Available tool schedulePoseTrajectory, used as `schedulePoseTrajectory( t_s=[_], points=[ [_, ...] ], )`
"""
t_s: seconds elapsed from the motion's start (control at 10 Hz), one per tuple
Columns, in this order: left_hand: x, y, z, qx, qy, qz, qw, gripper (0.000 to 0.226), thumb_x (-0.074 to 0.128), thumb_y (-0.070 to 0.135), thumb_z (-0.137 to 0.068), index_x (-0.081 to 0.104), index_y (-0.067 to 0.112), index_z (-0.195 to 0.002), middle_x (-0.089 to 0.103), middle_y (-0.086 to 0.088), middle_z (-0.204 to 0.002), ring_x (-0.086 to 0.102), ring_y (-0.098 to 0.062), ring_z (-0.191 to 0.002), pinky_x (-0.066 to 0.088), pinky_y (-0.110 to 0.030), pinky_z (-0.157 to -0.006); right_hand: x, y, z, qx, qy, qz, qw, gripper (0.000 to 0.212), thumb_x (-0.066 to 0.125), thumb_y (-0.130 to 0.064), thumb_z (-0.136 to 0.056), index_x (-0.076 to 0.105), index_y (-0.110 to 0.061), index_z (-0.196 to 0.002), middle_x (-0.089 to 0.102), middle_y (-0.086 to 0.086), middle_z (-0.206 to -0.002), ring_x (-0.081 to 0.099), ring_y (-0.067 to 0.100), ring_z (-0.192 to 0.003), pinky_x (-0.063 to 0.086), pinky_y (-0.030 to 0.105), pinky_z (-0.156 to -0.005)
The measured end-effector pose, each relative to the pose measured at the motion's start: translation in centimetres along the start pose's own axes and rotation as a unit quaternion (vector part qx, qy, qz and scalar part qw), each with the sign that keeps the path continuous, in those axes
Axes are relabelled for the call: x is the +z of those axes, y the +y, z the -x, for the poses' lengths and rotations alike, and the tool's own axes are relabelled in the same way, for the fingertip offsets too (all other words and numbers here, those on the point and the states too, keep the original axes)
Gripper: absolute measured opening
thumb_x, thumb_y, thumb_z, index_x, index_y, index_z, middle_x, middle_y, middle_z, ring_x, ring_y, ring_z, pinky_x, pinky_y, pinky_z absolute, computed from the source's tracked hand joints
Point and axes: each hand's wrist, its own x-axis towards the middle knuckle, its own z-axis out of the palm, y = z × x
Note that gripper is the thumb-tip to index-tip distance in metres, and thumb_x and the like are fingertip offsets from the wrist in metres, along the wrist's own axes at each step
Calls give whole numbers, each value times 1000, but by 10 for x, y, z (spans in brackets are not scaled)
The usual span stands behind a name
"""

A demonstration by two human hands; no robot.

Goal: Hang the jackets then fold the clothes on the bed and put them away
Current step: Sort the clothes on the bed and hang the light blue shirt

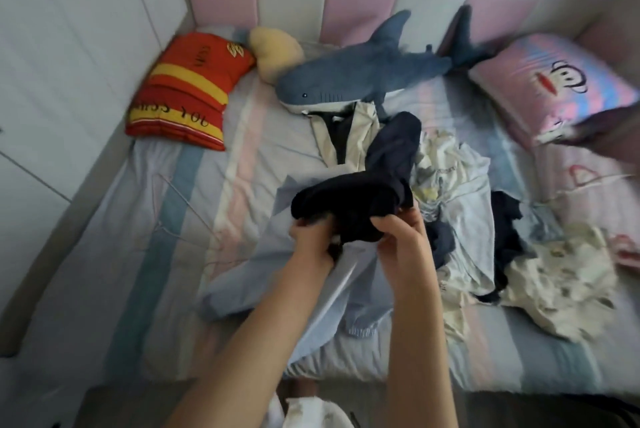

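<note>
**Both hands hold a dark navy garment [363, 199] up over the cluttered bed [104, 237].**

Head view: the left hand [311, 244] and right hand [401, 233] curl their fingers round the garment's near edge, just above a pale blue garment [263, 289]. Its far end trails toward the crumpled clothes pile [460, 178] near a plush shark [346, 77]. The step looks like singling out one piece. Next it likely needs shaking open, to find collar or hem.

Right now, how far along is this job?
Early. Nothing looks finished: no folded stack in view. In hand: left hand and right hand both grip a dark navy garment. Remaining: the light blue jacket and cream jacket lie unhung on the bed, and the loose pile is unfolded.
</note>
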Motion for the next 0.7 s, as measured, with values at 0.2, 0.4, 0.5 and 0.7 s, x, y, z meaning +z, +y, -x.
schedulePoseTrajectory(
  t_s=[0.2,0.4,0.5,0.7],
  points=[
    [-25,27,37,-4,-133,25,991,39,33,-9,-93,51,5,-62,53,-12,-49,51,-3,-34,43,-14,-39,-31,-19,16,-8,82,-19,996,17,66,2,-77,58,-14,-79,59,-2,-62,56,8,-56,49,20,-55],
    [-10,74,73,115,-213,-21,970,40,27,-10,-71,64,4,-67,54,-8,-63,48,-19,-61,34,-27,-66,-43,-84,38,97,78,444,887,88,63,-84,-51,66,-5,-90,58,-3,-72,55,12,-73,44,28,-76],
    [-11,89,99,150,-310,-120,931,17,51,4,-48,67,10,-50,55,-4,-55,43,-17,-57,27,-28,-60,-39,-102,46,48,174,628,757,81,50,-85,-60,67,-18,-101,65,8,-99,61,18,-91,47,31,-78],
    [-8,106,124,148,-341,-227,900,47,28,-8,-71,61,8,-41,54,-5,-48,41,-14,-49,24,-16,-47,22,-105,35,-224,55,524,820,87,78,-39,-75,20,-56,-137,20,-12,-151,18,11,-142,20,36,-115]
  ],
)
